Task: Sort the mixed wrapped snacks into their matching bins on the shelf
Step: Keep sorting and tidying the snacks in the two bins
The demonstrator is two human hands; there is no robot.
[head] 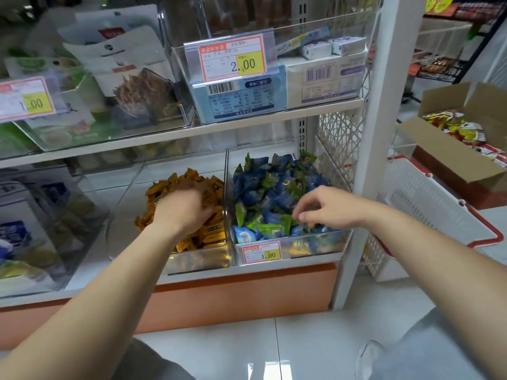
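On the lower shelf stand two clear bins side by side. The left bin [197,263] holds a heap of orange-gold wrapped snacks [211,234]. The right bin [315,246] holds blue wrapped snacks [263,187] mixed with green wrapped ones [271,230]. My left hand [183,209] is blurred and lies palm down on the orange pile; what its fingers hold is hidden. My right hand [326,207] hovers over the front of the right bin, thumb and fingers pinching down toward a green wrapper.
A price tag [262,252] hangs on the right bin's front. The upper shelf [192,133] carries clear bins of boxed goods. A white shelf post [365,160] stands right, beside a white basket with red handles [439,212] and a cardboard box of yellow-red packets [463,133].
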